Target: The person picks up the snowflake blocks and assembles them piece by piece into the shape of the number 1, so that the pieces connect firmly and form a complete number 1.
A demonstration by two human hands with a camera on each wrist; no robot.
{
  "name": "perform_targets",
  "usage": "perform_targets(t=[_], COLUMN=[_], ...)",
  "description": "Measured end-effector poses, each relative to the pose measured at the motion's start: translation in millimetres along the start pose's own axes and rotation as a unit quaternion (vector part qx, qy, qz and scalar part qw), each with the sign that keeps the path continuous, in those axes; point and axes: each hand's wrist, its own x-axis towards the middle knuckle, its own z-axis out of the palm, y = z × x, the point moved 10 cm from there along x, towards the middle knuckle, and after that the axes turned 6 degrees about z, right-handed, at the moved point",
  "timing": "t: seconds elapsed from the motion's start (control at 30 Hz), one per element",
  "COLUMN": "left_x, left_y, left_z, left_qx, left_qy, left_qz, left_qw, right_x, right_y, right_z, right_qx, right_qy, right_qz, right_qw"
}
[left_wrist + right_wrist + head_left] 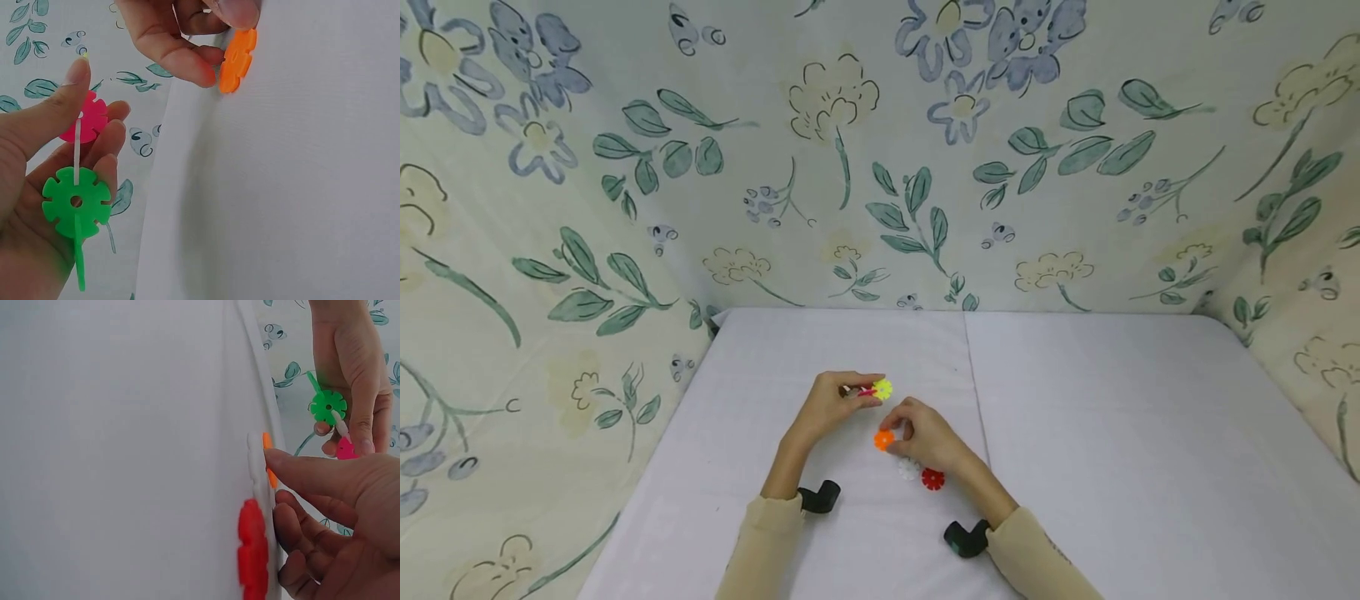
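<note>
My left hand (829, 406) grips a short chain of notched plastic discs slotted together. In the left wrist view, a green disc (59, 199) is at the near end with another green one standing edge-on beneath it. A white disc (77, 153) seen on edge links it to a pink disc (95, 119) under the thumb. The yellow disc (882, 389) sticks out past the fingertips in the head view. My right hand (934, 437) pinches an orange disc (236, 62) by its edge between thumb and fingers, close over the cloth, just nearer me than the chain.
A red disc (933, 479) and a white disc (908, 470) lie on the white-clothed table (1112, 433) beneath the right hand. Black wrist mounts (822, 497) sit at both sleeves. A flowered curtain (880, 167) hangs behind the table and along its sides.
</note>
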Motion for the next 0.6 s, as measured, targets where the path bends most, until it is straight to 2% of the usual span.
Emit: perform_targets(t=[0.13,0.37,0.47,0.6], left_x=[-0.4,0.1,0.2,0.1], left_y=[-1.4,-3.1,-2.3,-0.1], left_z=[-0.2,1.4,1.5,3.5], left_qx=[0.011,0.015,0.013,0.015], left_qy=[-0.002,-0.007,-0.006,-0.015], left_qz=[0.000,0.001,0.003,0.004], left_qw=[0.9999,0.9999,0.9999,0.9998], right_x=[-1.0,-2.3,-4.6,-10.1], right_y=[-4.6,0.1,2.1,11.6], right_z=[1.2,-1.6,-6.8,-20.0], right_qx=[-0.008,-0.008,0.006,0.053], right_qy=[-0.018,-0.028,-0.020,0.005], right_qz=[-0.008,0.009,0.000,0.004], right_qw=[0.9998,0.9995,0.9998,0.9985])
